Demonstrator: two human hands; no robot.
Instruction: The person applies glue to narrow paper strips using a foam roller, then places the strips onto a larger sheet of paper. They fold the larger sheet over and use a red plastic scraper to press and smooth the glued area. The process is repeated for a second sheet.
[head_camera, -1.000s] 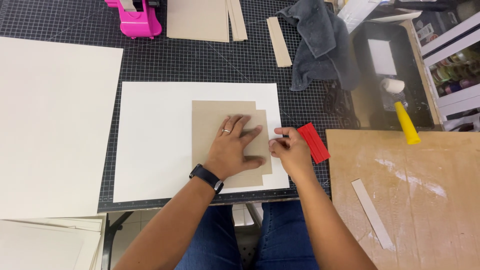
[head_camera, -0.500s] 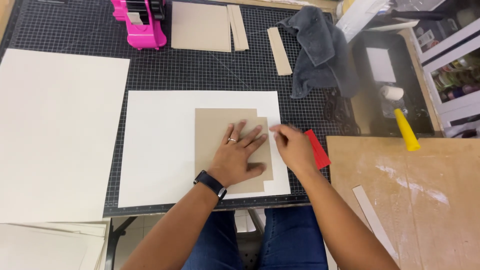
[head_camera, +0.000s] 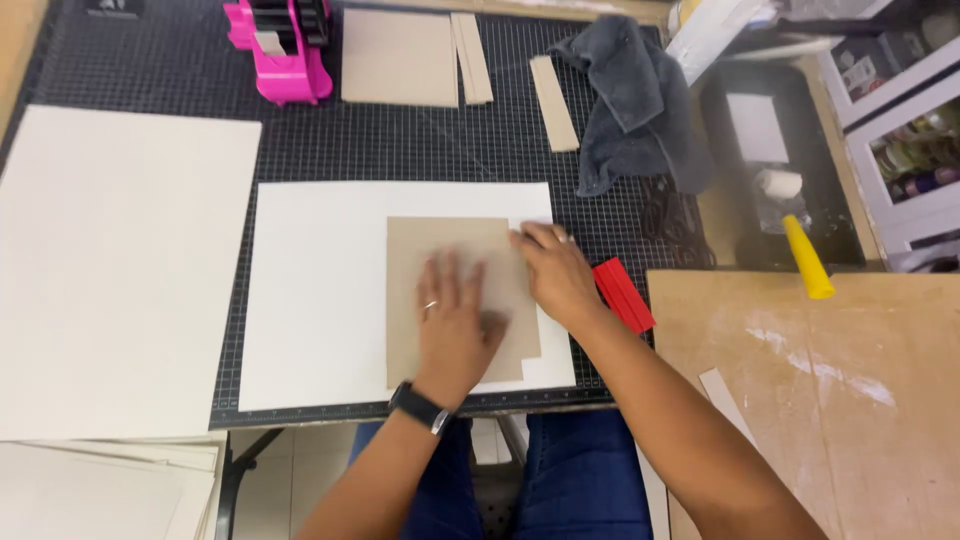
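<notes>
I see my left hand (head_camera: 455, 325) flat, fingers spread, pinning the brown board (head_camera: 450, 290) on the white sheet (head_camera: 320, 300), right hand (head_camera: 555, 275) pressing its edge; nothing gripped.

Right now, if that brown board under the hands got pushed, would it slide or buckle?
The brown board lies flat with straight edges, so it is probably stiff. On the smooth white sheet it would likely slide, unless the left hand pins it.

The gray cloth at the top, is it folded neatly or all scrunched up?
Scrunched up. The gray cloth lies in a loose, wrinkled heap on the black cutting mat, with uneven edges and no tidy folds.
</notes>
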